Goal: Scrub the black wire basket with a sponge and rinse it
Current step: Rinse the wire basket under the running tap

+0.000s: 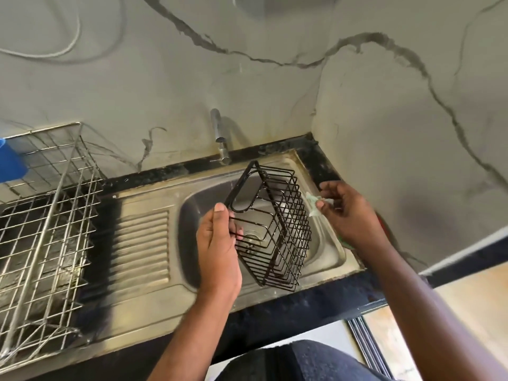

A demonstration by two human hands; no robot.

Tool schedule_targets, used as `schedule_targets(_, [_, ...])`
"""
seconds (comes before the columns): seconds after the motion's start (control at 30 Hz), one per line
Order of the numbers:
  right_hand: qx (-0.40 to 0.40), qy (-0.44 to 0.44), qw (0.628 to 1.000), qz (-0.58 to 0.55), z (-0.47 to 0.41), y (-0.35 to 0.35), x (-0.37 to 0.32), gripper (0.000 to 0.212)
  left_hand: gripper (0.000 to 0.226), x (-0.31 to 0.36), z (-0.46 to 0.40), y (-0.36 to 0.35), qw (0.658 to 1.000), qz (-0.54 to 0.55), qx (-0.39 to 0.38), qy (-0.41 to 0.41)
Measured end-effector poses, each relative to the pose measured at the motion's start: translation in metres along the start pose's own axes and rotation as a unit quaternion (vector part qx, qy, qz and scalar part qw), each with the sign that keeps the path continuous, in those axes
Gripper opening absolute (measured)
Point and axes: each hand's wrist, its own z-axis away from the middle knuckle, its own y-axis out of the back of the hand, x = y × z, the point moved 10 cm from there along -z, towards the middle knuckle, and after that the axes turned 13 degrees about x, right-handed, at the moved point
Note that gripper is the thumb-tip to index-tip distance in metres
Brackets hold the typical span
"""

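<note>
Steel sink (336,254) fills mid-frame. Black wire basket (270,229) is held tilted over the bowl, gripped by the left hand (220,243). Pale sponge (313,206) is pinched in the right hand (349,213), just beside the basket's right side. Scrubbing judged just starting; contact with the wires needed next.

Marble-look wall panels (275,86) with dark grey veins meet in a corner at 1 o'clock. A black stone countertop (280,306) carries a stainless steel sink (154,287) with a ribbed drainboard. A chrome tap (221,138) stands at 12 o'clock. A steel wire dish rack (46,215) sits at 9 o'clock. Tan floor (472,306) shows at 4 o'clock.
</note>
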Motion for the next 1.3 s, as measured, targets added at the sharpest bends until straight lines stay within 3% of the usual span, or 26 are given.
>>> schedule_targets(0.3, [0.033, -0.001, 0.996, 0.08, 0.003, 0.04, 0.039, 0.024, 0.034, -0.001, 0.016, -0.052, 0.992, -0.068, -0.066, -0.083])
schedule_targets(0.5, [0.053, -0.043, 0.987, 0.143, -0.001, 0.063, 0.078, 0.022, 0.032, -0.018, 0.021, -0.077, 0.992, -0.058, -0.076, -0.081])
schedule_targets(0.77, [0.086, -0.097, 0.989, 0.07, -0.006, 0.065, 0.095, 0.017, 0.033, -0.027, 0.02, -0.093, 0.991, -0.063, -0.09, -0.073])
schedule_targets(0.9, [0.074, -0.063, 0.991, 0.093, -0.01, 0.055, 0.071, 0.019, 0.033, -0.028, 0.011, -0.089, 0.993, -0.058, -0.085, -0.063])
schedule_targets(1.13, [0.008, 0.059, 0.997, 0.045, -0.013, -0.016, -0.009, 0.046, 0.034, -0.018, -0.018, -0.059, 0.994, -0.066, -0.053, -0.063])
schedule_targets(1.3, [-0.033, 0.081, 0.995, 0.041, -0.021, -0.068, -0.026, 0.043, 0.034, -0.012, -0.044, -0.03, 0.996, -0.076, -0.012, -0.051])
